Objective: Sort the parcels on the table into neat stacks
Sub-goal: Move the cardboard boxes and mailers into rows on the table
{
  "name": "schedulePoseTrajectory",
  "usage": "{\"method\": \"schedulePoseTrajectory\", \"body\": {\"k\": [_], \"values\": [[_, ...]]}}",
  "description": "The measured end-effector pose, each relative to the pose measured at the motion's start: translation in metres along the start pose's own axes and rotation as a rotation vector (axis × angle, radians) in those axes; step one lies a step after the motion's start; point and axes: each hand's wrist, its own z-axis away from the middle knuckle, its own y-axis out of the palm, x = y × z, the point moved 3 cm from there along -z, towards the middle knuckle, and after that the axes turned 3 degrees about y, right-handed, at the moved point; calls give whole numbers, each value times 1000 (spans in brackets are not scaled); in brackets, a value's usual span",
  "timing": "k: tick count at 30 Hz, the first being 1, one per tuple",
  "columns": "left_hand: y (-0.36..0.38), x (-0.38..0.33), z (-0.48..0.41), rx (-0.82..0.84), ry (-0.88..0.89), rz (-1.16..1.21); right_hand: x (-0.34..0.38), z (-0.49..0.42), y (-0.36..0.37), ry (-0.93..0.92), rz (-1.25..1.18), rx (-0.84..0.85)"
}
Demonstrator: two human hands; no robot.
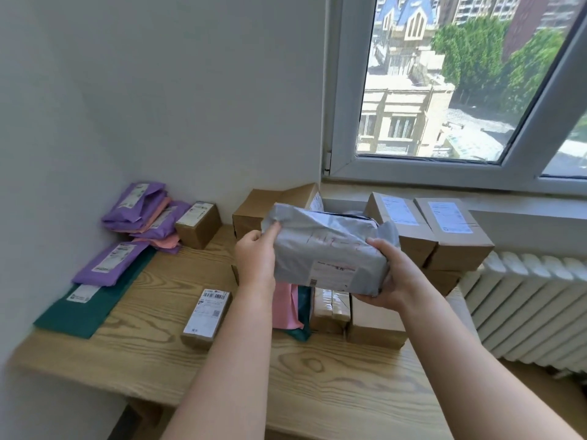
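I hold a grey plastic mailer parcel point(327, 249) in the air above the middle of the wooden table point(158, 338). My left hand point(255, 258) grips its left end and my right hand point(392, 274) holds its right side from below. Under it lie pink and green mailers point(290, 308) and taped cardboard boxes point(332, 309). Purple and pink mailers point(146, 211) are piled at the back left. A purple mailer point(109, 262) rests on a green one point(85, 308). A small labelled box point(206, 317) lies in front.
Brown cardboard boxes point(444, 230) are stacked at the back right by the window sill, others point(257, 211) at the back middle, one small box point(198, 223) beside the purple pile. A white radiator point(524, 312) stands right of the table. A wall is on the left.
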Motion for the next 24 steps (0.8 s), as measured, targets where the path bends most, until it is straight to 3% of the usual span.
{"method": "schedulePoseTrajectory", "body": {"k": [9,13,16,18,20,24], "values": [[-16,18,-5,-111,-112,-62,-3,-8,-3,-37,199,29],[-36,19,-14,-115,-35,-12,-7,-12,5,27,247,41],[-55,18,-18,-174,133,-165,-16,-15,24,38,281,35],[-64,15,-23,-125,313,-398,-22,-16,38,42,304,40],[-72,12,-26,-22,376,-499,-24,-18,50,48,319,48],[-102,4,-32,245,71,-255,-29,-30,76,96,256,37]]}}
